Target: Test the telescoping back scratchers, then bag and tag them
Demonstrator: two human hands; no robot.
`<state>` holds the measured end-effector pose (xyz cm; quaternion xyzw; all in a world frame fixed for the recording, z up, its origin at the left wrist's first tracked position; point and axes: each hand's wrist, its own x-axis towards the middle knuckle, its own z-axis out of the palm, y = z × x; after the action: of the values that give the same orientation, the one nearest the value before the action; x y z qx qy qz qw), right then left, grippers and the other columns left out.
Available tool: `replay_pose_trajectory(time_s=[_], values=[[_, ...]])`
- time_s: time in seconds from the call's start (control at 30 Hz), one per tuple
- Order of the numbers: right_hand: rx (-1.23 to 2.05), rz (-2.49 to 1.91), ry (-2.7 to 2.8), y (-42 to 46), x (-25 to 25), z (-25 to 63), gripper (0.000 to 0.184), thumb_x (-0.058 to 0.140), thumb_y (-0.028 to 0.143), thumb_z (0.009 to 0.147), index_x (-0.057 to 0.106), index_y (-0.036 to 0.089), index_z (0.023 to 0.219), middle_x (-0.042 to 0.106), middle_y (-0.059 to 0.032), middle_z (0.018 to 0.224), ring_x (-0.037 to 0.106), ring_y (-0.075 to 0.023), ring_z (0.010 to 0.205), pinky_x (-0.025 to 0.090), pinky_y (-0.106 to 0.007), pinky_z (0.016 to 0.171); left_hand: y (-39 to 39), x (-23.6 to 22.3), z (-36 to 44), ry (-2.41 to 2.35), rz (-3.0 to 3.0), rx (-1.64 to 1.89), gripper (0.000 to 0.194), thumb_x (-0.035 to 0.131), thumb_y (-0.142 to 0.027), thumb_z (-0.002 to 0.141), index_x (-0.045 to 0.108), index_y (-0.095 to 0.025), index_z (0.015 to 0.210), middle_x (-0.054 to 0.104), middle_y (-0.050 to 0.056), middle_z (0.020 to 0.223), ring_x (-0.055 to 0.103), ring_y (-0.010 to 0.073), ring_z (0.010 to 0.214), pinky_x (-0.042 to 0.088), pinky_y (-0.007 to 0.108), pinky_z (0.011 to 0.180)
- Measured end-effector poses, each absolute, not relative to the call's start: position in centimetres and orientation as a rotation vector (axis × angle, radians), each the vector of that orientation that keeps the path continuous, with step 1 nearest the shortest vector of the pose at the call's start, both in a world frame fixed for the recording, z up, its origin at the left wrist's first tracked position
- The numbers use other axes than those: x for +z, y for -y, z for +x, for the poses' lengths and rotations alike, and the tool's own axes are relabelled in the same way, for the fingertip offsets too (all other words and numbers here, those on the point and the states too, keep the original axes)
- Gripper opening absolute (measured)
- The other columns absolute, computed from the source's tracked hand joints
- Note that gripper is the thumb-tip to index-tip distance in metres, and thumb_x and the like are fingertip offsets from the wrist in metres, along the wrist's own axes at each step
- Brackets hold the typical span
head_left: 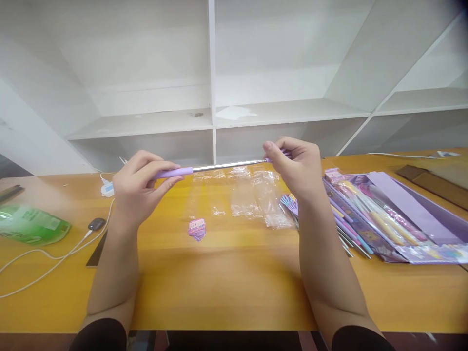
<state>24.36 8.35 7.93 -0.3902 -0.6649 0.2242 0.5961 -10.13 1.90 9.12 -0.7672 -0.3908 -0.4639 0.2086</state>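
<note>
A telescopic back scratcher [228, 166] with a lilac handle and a shiny metal rod is held almost level above the table. My left hand [141, 187] pinches its lilac handle between thumb and fingers. At the other end, my right hand [298, 163] is closed round the purple head, which the fingers partly cover. Clear plastic bags [244, 195] lie spread on the table beyond and below the rod. A small fanned stack of pink and purple cards [197, 229] rests nearer to me. Beside my right forearm are loose back scratchers [349, 229], partly hidden by it.
On the right, a purple box [446, 226] holds several bagged back scratchers. A green pouch [32, 224], a white cable [66, 258] and a small black device [96, 224] lie at left. White shelving [212, 73] stands behind the wooden table [219, 287].
</note>
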Motion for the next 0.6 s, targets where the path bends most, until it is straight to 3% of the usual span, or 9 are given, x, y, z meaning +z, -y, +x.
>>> replay_pose_trajectory(time_s=[0.17,0.37,0.6], values=[[0.208,-0.931,1.524,-7.3,8.1,23.4,0.048,0.063,0.049,0.107,0.059,0.024,0.066,0.055,-0.0015,0.065,0.045,-0.0153,0.062,0.034,-0.035,0.064,-1.9,9.0,-9.3,0.999,-2.149,-1.306,0.018,0.087,-0.035,0.095,0.082,-0.038,0.112,0.075,0.0,0.094,0.063,0.0127,0.071,0.045,0.031,0.057],[0.037,-0.943,1.493,-6.9,8.3,22.8,0.047,0.06,0.041,0.107,0.055,0.023,0.063,0.042,0.0025,0.056,0.034,-0.0121,0.055,0.029,-0.033,0.059,-2.2,8.7,-8.5,0.817,-2.147,-1.354,0.033,0.088,-0.024,0.093,0.082,-0.039,0.123,0.075,-0.001,0.094,0.062,0.0106,0.068,0.044,0.028,0.055],[0.026,-0.944,1.5,-6.8,8.4,22.9,0.046,0.057,0.038,0.109,0.056,0.023,0.065,0.047,0.002,0.057,0.04,-0.0122,0.055,0.031,-0.033,0.059,-2.2,8.4,-8.4,0.795,-2.157,-1.35,0.043,0.088,-0.018,0.092,0.08,-0.039,0.129,0.076,0.0,0.095,0.063,0.0115,0.07,0.047,0.028,0.056]])
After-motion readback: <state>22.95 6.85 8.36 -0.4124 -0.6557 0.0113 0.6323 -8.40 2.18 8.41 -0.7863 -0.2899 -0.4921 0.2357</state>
